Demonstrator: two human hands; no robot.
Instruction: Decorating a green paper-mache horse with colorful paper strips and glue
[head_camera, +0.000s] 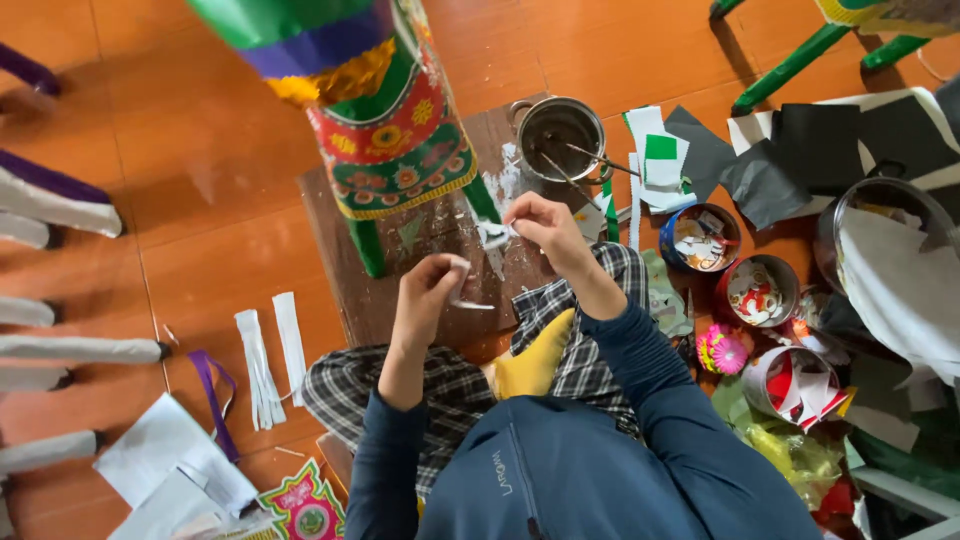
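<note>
While seated, each hand (425, 285) pinches white paper (492, 234).

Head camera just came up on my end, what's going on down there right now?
A person sits cross-legged on an orange floor, working with small white paper scraps over a brown board. The left hand pinches one white strip; the right hand holds another white piece beside a colourful paper-covered figure. A metal pot with sticks in it stands behind, and round tins of cut paper lie to the right.
</note>
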